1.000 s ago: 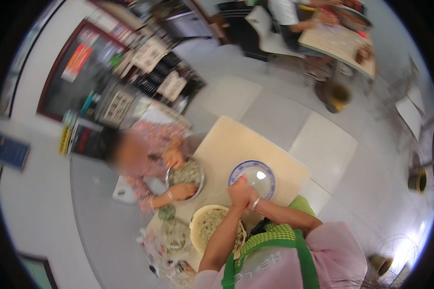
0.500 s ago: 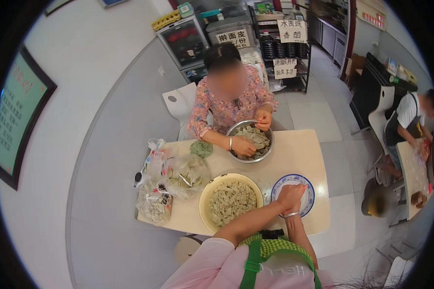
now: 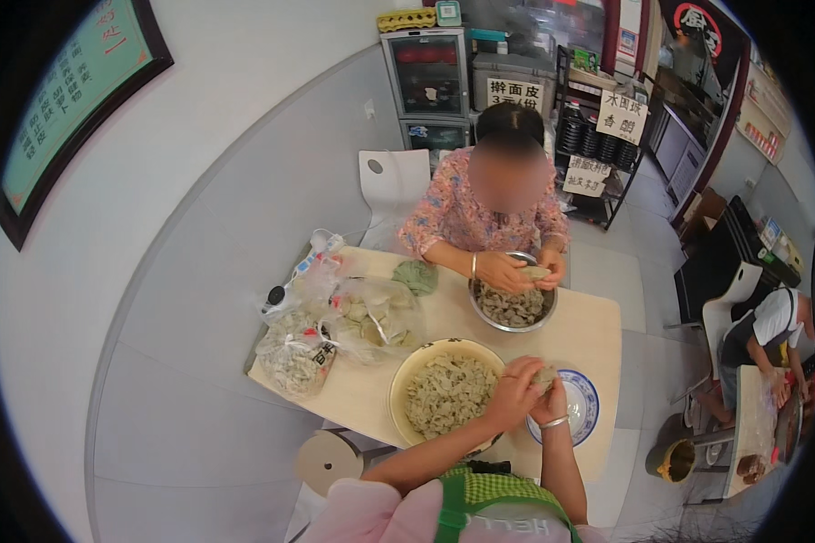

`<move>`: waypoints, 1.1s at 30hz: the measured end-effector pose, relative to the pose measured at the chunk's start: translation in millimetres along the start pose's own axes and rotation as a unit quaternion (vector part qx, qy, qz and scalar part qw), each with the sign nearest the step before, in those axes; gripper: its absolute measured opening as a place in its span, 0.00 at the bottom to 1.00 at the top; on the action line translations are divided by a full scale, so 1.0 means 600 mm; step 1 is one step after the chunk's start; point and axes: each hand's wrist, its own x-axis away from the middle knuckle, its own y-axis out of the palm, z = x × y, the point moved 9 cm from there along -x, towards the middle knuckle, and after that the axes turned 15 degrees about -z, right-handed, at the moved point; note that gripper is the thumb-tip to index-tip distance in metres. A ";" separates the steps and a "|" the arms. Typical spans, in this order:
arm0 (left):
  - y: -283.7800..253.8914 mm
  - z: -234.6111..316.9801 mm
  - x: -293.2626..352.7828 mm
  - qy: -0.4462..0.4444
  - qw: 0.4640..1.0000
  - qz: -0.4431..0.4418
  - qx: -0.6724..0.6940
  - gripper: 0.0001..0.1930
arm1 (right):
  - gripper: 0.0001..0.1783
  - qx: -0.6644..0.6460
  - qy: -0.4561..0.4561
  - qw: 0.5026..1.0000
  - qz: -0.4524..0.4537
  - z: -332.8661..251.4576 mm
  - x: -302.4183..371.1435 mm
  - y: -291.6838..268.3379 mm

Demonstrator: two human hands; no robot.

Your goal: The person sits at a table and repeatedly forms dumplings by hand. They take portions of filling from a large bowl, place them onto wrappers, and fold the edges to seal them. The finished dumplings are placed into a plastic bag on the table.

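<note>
My left hand (image 3: 512,391) and my right hand (image 3: 550,405) are together over the table's right half. Their fingers close on a small greyish-green piece of food (image 3: 544,376); its exact kind I cannot make out. Beneath my hands lies a white plate with a blue patterned rim (image 3: 594,412), partly covered by them. On its left stands a cream-yellow basin (image 3: 398,387) filled with small greyish-green pieces (image 3: 445,395). My left forearm passes over the basin's near right edge.
A person (image 3: 493,195) opposite holds a similar piece above a metal bowl (image 3: 512,328). Clear plastic bags of food (image 3: 371,317) and a green bundle (image 3: 415,277) lie on the left side. A stool (image 3: 328,463) stands near left; another person (image 3: 765,330) sits far right.
My hands have come up, and a greyish-green piece now shows in them. The person opposite has lifted a piece out of the metal bowl. The view has shifted.
</note>
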 end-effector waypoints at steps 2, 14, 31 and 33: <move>-0.062 -0.083 0.049 -0.091 0.994 0.015 0.062 0.13 | 0.18 -0.006 0.006 1.000 0.013 0.033 -0.019 -0.014; -0.395 -0.482 0.106 -0.275 0.905 0.037 -0.323 0.18 | 0.17 0.598 -0.030 0.799 0.060 0.072 -0.045 0.082; -0.402 -0.514 0.033 -0.301 0.914 -0.024 -0.270 0.12 | 0.21 0.831 -0.094 0.441 0.326 -0.120 0.104 0.040; -0.428 -0.495 0.059 -0.319 0.922 0.046 -0.213 0.09 | 0.21 0.808 -0.134 0.486 0.303 -0.120 0.109 0.042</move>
